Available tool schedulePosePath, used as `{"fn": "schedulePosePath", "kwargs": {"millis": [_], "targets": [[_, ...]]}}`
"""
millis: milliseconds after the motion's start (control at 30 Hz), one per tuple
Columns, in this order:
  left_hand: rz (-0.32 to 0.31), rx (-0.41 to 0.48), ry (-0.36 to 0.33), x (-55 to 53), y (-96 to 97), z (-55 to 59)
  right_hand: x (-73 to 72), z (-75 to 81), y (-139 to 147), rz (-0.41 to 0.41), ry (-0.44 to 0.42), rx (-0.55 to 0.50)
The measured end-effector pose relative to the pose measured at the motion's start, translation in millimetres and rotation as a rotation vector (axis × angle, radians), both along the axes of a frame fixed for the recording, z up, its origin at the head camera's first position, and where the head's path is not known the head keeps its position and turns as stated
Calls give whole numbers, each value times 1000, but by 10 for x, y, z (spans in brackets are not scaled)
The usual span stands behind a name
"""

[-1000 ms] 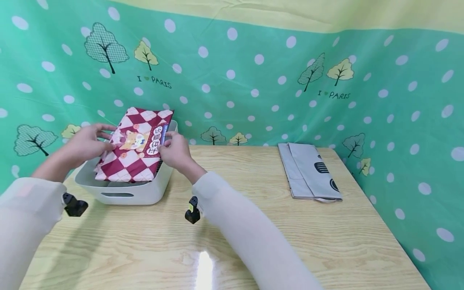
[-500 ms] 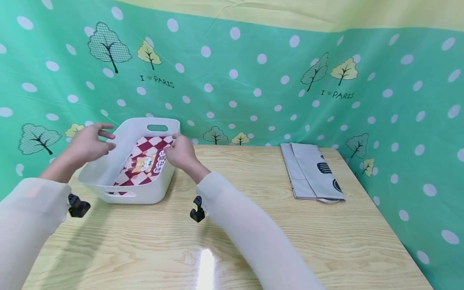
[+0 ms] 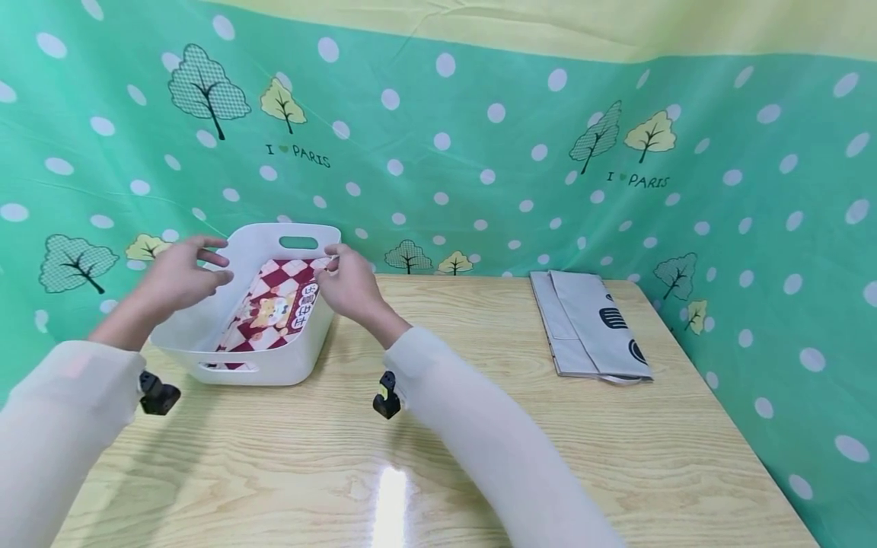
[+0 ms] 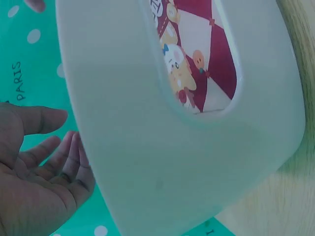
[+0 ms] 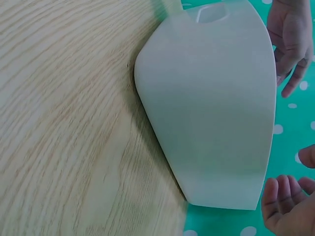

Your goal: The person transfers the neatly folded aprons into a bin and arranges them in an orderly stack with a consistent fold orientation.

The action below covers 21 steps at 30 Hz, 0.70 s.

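A flat red-and-white checked piece with a cartoon dog print lies inside the white plastic basket at the left of the head view. Above the basket's left side hovers my left hand, its fingers spread and holding nothing. My right hand is over the basket's right rim with loosely bent fingers and nothing in its grasp. In the left wrist view, the checked print shows through the basket's handle slot. From the right wrist, I see the basket's outer wall, which hides the contents.
A folded grey flat item with dark printed shapes lies on the right of the wooden table. A green polka-dot curtain hangs behind and along the right side.
The checked piece has dropped from both hands, above the basket, down into it. Both hands have let go and since shifted slightly to the right.
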State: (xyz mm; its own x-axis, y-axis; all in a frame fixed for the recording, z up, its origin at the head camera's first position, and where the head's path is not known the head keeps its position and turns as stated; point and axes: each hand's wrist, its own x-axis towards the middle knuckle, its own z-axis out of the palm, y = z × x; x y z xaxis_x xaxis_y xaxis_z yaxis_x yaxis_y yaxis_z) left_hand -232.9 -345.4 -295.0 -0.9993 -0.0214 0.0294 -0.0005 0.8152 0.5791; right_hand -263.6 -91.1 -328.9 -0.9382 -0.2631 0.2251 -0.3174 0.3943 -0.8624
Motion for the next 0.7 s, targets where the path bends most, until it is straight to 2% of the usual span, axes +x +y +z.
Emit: {"fn": "schedulePosePath", "kwargs": {"millis": [200,433,700], "targets": [[-21,-13,-13,-3,87,-37,-17,-13,126,34,28,-21],[-46,-17,12,-9,241,-49,-38,-30,333,45,88,37],[-94,2,57,10,564,-24,-44,-57,628,42,163,64]]}}
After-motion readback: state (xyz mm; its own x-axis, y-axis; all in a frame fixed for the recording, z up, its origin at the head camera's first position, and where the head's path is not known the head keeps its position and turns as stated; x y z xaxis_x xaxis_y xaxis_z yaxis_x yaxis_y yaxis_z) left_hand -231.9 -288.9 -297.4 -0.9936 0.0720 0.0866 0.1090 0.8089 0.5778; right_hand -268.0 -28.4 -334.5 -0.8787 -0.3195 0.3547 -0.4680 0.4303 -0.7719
